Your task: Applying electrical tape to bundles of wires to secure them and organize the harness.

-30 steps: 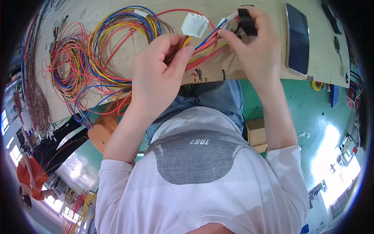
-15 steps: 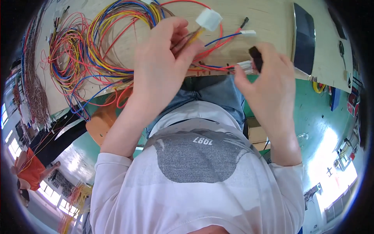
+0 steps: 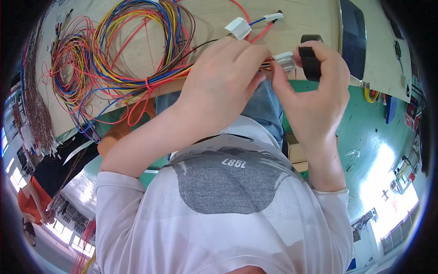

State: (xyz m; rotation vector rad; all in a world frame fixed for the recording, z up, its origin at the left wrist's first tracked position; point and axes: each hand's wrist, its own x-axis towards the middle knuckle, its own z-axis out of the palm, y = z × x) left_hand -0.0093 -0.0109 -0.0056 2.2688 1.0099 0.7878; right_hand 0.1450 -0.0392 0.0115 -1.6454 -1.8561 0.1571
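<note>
My left hand (image 3: 223, 80) is closed around a bundle of coloured wires (image 3: 266, 65) just behind a white plug connector (image 3: 285, 61). Its fingertips are partly hidden. My right hand (image 3: 317, 93) has its thumb beside that connector, and a roll of black tape (image 3: 312, 65) sits at its curled fingers. Just beyond my left knuckles is a larger white connector housing (image 3: 238, 28). Further off, a small white connector (image 3: 273, 17) ends a blue wire, with a red wire close by.
A big coil of multicoloured wire (image 3: 98, 59) and a smaller tangled one (image 3: 54, 75) lie on the table's left. Brown wires (image 3: 39, 107) hang at the far left edge. A dark flat panel (image 3: 352, 43) lies at right. Another person in orange (image 3: 34, 201) is at lower left.
My left hand has moved right, from the larger white housing to the wires behind the plug connector. That housing is now out of its fingers. The tape roll has turned to show its ring.
</note>
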